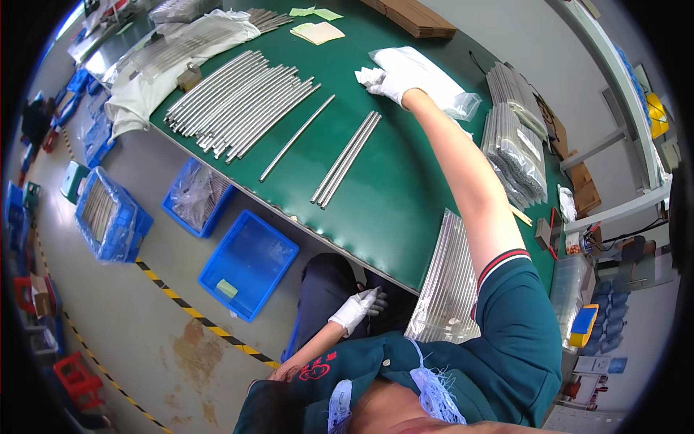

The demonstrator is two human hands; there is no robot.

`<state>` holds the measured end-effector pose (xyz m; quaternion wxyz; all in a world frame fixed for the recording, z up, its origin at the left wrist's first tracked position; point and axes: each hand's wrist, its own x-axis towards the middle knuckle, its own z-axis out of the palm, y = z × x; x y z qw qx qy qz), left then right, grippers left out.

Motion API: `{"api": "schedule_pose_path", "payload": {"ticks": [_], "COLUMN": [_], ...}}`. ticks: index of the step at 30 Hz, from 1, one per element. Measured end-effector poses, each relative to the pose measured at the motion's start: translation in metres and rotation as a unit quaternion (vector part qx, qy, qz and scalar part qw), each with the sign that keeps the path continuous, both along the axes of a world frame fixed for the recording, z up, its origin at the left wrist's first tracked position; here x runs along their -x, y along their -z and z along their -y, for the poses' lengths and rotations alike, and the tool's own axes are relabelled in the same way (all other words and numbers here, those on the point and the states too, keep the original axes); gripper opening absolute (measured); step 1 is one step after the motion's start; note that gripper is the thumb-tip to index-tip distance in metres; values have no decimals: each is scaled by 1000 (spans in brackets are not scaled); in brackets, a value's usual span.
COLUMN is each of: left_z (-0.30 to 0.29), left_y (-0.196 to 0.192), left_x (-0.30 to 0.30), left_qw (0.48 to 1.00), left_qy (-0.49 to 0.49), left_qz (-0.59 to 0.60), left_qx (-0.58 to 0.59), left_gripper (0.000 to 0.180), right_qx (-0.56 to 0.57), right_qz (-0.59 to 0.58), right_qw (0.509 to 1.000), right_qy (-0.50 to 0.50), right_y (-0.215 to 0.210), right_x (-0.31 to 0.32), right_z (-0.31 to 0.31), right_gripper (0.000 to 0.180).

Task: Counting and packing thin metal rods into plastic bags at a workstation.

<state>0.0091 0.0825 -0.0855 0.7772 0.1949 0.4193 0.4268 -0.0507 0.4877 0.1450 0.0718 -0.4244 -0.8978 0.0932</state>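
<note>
My right hand (pixel 394 84), in a white glove, reaches to the far side of the green table (pixel 405 181). Its fingers are closed at a crumpled, ridged white piece (pixel 367 76) whose kind I cannot make out. Beside this hand lies a white plastic bag (pixel 434 76). My left hand (pixel 358 311), also gloved, rests over my lap below the table edge, fingers stretched out and holding nothing. Between the hands, a small group of thin metal rods (pixel 347 159) lies on the table. A single rod (pixel 297 137) lies left of it, and a wide row of rods (pixel 235 105) further left.
Bagged rods (pixel 513 155) are stacked at the right, with more wrapped rods (pixel 448 282) near my right arm. Flat cardboard (pixel 412 16) lies at the back. Blue bins (pixel 249 264) stand on the floor at left, and a metal rack (pixel 614 148) rises at right.
</note>
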Motion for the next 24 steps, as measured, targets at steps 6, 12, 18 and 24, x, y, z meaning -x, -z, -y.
{"api": "schedule_pose_path", "payload": {"ticks": [6,12,18,24], "left_z": [1,-3,-4,7], "left_y": [4,1,-7,-23], "left_x": [-3,-1,3,13], "left_qw": [1000,1000,999,999], "left_qy": [-3,4,-10,-51], "left_qz": [-10,-13,-28,4], "left_qx": [-6,3,20,3], "left_gripper": [49,52,61,64], "right_qx": [33,-88,-100,-96], "right_qz": [-76,-198,-132,45], "right_qw": [995,976,982,959], "right_qy": [-57,5,94,264], "right_y": [9,-6,-76,-126], "right_x": [-11,-43,-145,-264], "right_z": [-22,-18,120,243], "right_gripper": [49,38,47,44]}}
